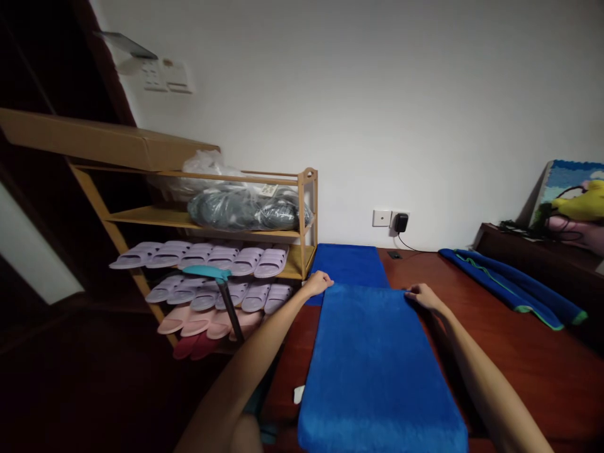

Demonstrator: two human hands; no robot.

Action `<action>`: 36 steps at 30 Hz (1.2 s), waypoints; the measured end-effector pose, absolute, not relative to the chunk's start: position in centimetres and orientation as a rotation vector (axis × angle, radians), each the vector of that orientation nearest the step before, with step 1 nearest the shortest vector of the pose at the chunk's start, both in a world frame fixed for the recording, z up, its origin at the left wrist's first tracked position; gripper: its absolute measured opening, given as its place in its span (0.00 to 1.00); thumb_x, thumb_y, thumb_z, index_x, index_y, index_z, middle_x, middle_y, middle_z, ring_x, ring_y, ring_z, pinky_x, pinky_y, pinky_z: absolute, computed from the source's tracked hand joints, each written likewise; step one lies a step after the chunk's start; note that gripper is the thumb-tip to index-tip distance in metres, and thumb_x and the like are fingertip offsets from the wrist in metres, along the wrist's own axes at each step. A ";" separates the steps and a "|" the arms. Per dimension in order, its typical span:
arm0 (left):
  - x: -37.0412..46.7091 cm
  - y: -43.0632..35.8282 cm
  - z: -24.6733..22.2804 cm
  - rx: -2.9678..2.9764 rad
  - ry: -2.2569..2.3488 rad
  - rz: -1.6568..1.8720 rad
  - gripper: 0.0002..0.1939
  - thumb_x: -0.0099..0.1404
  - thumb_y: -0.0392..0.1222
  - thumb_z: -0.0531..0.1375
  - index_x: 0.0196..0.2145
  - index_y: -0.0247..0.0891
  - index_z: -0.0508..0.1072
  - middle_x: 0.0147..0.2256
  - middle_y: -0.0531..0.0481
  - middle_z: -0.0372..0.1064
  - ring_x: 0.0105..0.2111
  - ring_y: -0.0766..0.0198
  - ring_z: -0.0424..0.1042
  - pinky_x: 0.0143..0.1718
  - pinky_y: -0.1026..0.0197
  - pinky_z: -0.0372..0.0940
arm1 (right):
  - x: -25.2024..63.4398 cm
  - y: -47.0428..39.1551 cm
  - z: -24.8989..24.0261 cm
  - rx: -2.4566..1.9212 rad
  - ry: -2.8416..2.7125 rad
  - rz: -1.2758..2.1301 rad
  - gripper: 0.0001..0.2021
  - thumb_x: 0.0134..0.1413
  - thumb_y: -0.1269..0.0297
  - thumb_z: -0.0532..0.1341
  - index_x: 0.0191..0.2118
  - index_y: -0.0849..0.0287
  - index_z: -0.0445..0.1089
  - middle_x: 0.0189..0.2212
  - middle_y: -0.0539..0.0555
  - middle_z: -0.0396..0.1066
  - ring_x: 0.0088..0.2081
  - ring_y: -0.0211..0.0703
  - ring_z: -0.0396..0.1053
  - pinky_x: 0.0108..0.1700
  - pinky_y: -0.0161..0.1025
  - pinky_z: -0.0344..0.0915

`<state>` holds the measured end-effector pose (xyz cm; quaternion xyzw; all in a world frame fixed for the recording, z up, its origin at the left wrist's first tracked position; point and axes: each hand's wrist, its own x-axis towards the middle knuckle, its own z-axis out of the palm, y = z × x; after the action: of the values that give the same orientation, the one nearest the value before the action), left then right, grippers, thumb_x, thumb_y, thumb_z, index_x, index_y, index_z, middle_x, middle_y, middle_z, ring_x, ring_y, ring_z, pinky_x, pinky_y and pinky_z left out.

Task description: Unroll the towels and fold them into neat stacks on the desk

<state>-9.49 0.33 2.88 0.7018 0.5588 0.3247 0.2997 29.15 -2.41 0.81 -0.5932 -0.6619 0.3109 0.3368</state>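
"What sort of place are we seeing?"

"Probably a home: lavender slippers (270, 261) and pink slippers (174, 319) are filling a wooden rack (146, 216)."

"What else is suggesting that?"

"A black plug adapter (401, 223) is sitting on the white wall (453, 94), above a reddish-brown tabletop (495, 352)."

a front cloth (377, 365) is over the near desk (486, 340), left hand (319, 283) at its far left corner, right hand (426, 297) at its far right. behind lies a back cloth (349, 261), near the wall (349, 126); right, a side cloth (512, 286). left stands a rack (302, 207), slippers (271, 262) on lower shelves, box (94, 139) on top.
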 end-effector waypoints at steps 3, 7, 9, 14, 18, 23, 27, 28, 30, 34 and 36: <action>-9.8 0.3 2.9 1.860 1.434 0.873 0.07 0.48 0.43 0.64 0.23 0.35 0.75 0.21 0.52 0.69 0.27 0.62 0.70 0.30 0.64 0.61 | 29.5 -2.8 0.9 -1.529 -1.738 0.811 0.17 0.38 0.49 0.61 0.23 0.60 0.68 0.21 0.51 0.69 0.26 0.41 0.66 0.31 0.37 0.61; -10.4 0.6 3.8 1.854 1.379 0.924 0.11 0.51 0.44 0.63 0.29 0.34 0.75 0.24 0.51 0.71 0.28 0.63 0.70 0.33 0.64 0.62 | 29.7 -3.2 1.4 -1.464 -1.737 0.810 0.21 0.42 0.43 0.58 0.27 0.59 0.65 0.22 0.51 0.68 0.26 0.40 0.65 0.30 0.36 0.62; -10.5 0.9 4.3 1.871 1.388 0.955 0.11 0.53 0.44 0.62 0.31 0.34 0.75 0.25 0.51 0.71 0.29 0.63 0.70 0.34 0.63 0.62 | 29.6 -2.9 1.8 -1.451 -1.731 0.760 0.22 0.43 0.42 0.58 0.28 0.60 0.65 0.24 0.52 0.69 0.27 0.41 0.66 0.31 0.37 0.63; -9.2 0.6 4.7 1.971 1.557 0.994 0.09 0.59 0.42 0.59 0.32 0.33 0.74 0.28 0.46 0.71 0.34 0.58 0.71 0.37 0.58 0.64 | 28.7 -1.5 2.0 -1.551 -1.694 0.547 0.21 0.46 0.44 0.56 0.30 0.59 0.68 0.27 0.56 0.72 0.32 0.47 0.69 0.37 0.41 0.65; -6.7 -1.7 3.6 2.126 1.676 1.019 0.15 0.64 0.41 0.54 0.47 0.36 0.71 0.49 0.38 0.67 0.53 0.51 0.62 0.53 0.49 0.55 | 26.4 -1.8 0.9 -1.668 -1.679 0.364 0.23 0.52 0.48 0.53 0.45 0.62 0.69 0.43 0.65 0.71 0.47 0.57 0.68 0.49 0.50 0.61; -4.3 -4.2 1.4 2.496 1.577 0.653 0.29 0.69 0.52 0.47 0.62 0.36 0.56 0.65 0.41 0.45 0.65 0.53 0.42 0.62 0.48 0.41 | 22.2 -3.5 -0.6 -1.612 -2.037 0.304 0.33 0.55 0.41 0.49 0.62 0.55 0.58 0.63 0.56 0.53 0.64 0.50 0.48 0.63 0.45 0.46; -3.8 -4.1 0.6 2.565 1.670 0.421 0.34 0.69 0.58 0.41 0.64 0.32 0.52 0.65 0.39 0.43 0.65 0.53 0.41 0.62 0.46 0.38 | 20.9 -3.7 -0.8 -1.755 -2.251 0.236 0.36 0.58 0.38 0.39 0.66 0.54 0.48 0.66 0.56 0.42 0.66 0.49 0.39 0.64 0.50 0.41; -3.7 -4.0 0.7 2.573 1.680 0.397 0.34 0.69 0.58 0.40 0.64 0.32 0.52 0.65 0.39 0.44 0.65 0.53 0.42 0.62 0.45 0.38 | 20.8 -3.7 -0.6 -1.767 -2.253 0.232 0.36 0.58 0.39 0.39 0.66 0.54 0.48 0.66 0.56 0.42 0.66 0.48 0.39 0.64 0.50 0.40; -3.5 -4.4 1.3 2.581 1.706 0.348 0.33 0.70 0.57 0.41 0.64 0.31 0.52 0.64 0.38 0.44 0.65 0.52 0.42 0.62 0.44 0.39 | 20.5 -4.1 -0.1 -1.768 -2.227 0.232 0.35 0.59 0.40 0.40 0.66 0.55 0.47 0.67 0.56 0.39 0.67 0.47 0.36 0.65 0.49 0.37; -3.5 -8.8 3.0 2.656 1.690 0.419 0.32 0.70 0.55 0.43 0.64 0.29 0.52 0.65 0.37 0.42 0.65 0.51 0.39 0.63 0.45 0.36 | 20.3 -8.6 1.5 -1.713 -2.227 0.135 0.34 0.61 0.42 0.42 0.67 0.57 0.45 0.67 0.57 0.32 0.67 0.48 0.29 0.66 0.50 0.32; -4.5 -13.0 3.7 2.754 1.444 0.419 0.32 0.71 0.56 0.42 0.65 0.33 0.49 0.65 0.40 0.41 0.65 0.54 0.39 0.63 0.48 0.39 | 20.5 -13.1 2.4 -1.584 -2.355 0.172 0.33 0.61 0.42 0.41 0.67 0.52 0.44 0.67 0.54 0.33 0.67 0.48 0.31 0.65 0.51 0.35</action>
<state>-4.49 -13.03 3.65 0.8777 0.4602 0.1335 0.0019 20.51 -13.15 2.38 -0.5509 -0.8190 0.0598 0.1489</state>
